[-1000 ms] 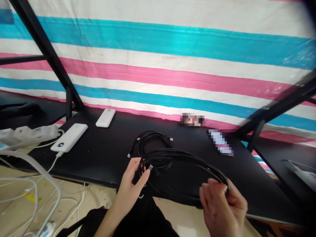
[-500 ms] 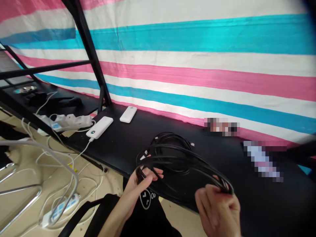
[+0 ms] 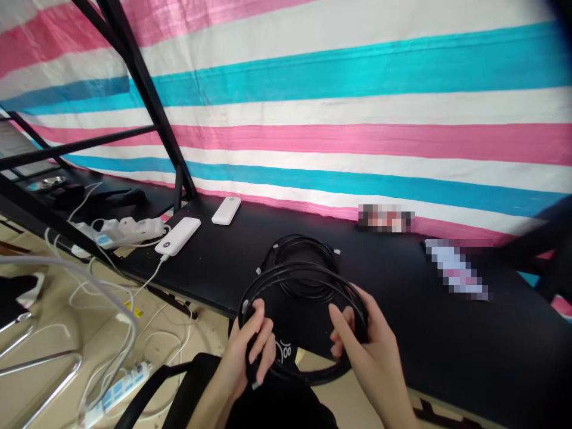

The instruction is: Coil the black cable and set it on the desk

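Observation:
A coiled black cable (image 3: 308,376) hangs in a round loop between my two hands, above the table's front edge. My left hand (image 3: 257,339) is closed round the coil's left side, with a metal-tipped plug sticking out below the fingers. On the right side, my right hand (image 3: 369,339) wraps the strands, its thumb inside the loop. Just behind, a second coil of black cable (image 3: 328,247) lies on the table, with several light-coloured plug ends showing at its rim. The held coil overlaps its front part in view.
Two white power banks (image 3: 179,235) lie on the black table (image 3: 429,333) at the left, one with a white cable plugged in. White power strips (image 3: 118,393) and loose cords are at the lower left. A black frame (image 3: 154,107) stands before the striped sheet (image 3: 313,140).
The held cable has gone from a stretched arc to a rounder, neater coil. My right hand has moved left and up, nearer my left hand, and turned its thumb inward.

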`<state>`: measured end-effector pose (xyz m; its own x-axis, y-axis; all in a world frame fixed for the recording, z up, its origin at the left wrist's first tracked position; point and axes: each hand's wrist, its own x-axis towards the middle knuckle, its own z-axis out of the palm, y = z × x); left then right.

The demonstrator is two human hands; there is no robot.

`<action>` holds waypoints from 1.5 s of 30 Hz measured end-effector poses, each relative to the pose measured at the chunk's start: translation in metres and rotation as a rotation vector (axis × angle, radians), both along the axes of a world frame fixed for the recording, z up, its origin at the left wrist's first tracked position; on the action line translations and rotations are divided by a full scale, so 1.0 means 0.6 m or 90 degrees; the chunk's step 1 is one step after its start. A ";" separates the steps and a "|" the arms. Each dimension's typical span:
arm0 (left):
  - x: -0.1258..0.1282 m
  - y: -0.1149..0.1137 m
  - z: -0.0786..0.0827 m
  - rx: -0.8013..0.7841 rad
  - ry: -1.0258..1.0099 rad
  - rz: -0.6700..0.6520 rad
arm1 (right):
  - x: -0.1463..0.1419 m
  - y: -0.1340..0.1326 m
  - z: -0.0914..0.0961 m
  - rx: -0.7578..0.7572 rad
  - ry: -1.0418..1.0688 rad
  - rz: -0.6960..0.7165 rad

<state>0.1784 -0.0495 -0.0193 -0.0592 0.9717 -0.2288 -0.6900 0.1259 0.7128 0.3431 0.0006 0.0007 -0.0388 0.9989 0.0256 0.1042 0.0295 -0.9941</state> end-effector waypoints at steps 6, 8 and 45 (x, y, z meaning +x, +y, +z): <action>0.001 -0.013 0.007 -0.055 0.079 -0.136 | 0.025 -0.014 0.009 0.237 -0.225 0.020; 0.000 -0.020 0.010 -0.058 0.091 -0.159 | 0.031 -0.021 0.008 0.257 -0.265 0.061; -0.069 -0.012 -0.015 -0.165 0.094 0.161 | -0.079 0.023 -0.006 0.132 -0.085 0.094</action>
